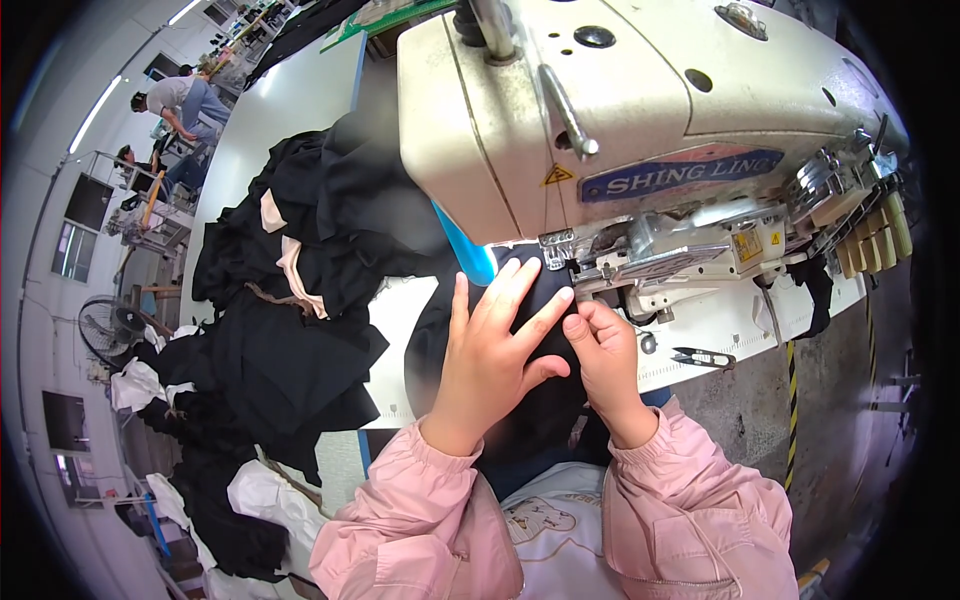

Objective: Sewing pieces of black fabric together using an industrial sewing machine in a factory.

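My left hand (495, 350) lies flat, fingers spread, on a piece of black fabric (440, 340) on the sewing table, pressing it down just in front of the needle area. My right hand (603, 352) pinches the edge of the same black fabric right beside the presser foot (590, 272) of the cream-white industrial sewing machine (620, 110). Both hands touch each other at the fingertips. The needle itself is hidden behind the machine head and my fingers.
A big heap of black and beige garments (290, 300) covers the white table (400, 310) to my left. Small black thread snips (703, 357) lie on the table at the right. A fan (110, 325) and other people (180, 100) at benches are far left.
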{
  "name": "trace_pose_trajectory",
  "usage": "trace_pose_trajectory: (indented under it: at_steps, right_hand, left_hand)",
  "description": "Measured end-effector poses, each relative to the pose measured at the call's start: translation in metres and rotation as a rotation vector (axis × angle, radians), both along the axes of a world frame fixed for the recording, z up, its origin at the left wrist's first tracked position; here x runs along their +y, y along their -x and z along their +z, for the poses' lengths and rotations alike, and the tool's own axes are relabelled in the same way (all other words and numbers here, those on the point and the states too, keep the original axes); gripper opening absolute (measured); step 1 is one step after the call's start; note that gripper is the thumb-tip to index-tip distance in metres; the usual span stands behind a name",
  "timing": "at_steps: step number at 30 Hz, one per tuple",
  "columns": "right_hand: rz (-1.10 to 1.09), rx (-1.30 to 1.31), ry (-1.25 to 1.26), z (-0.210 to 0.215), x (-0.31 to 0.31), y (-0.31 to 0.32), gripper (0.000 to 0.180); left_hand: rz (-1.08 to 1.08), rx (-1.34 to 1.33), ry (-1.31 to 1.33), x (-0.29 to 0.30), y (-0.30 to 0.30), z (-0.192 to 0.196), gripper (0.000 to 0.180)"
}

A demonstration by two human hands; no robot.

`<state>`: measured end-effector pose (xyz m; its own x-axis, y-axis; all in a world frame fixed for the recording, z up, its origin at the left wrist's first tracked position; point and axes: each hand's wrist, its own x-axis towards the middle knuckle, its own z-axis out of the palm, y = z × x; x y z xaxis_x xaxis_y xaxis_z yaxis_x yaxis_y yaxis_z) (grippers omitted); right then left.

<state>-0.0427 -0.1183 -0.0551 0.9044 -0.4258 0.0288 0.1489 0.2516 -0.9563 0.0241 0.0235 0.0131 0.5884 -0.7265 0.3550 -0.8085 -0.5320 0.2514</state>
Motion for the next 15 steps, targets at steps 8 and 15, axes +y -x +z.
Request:
trace_pose_trajectory:
  at_steps: [8,15]
  right_hand:
    - [0.030,0.001,-0.010,-0.003,0.000,-0.001,0.022]
    - [0.050,-0.026,-0.045,-0.005,0.003,-0.002,0.028]
  left_hand:
    - [-0.043,-0.023,0.026,0.002,-0.007,0.001,0.070]
    - [-0.040,-0.002,0.039,0.002,0.003,-0.002,0.068]
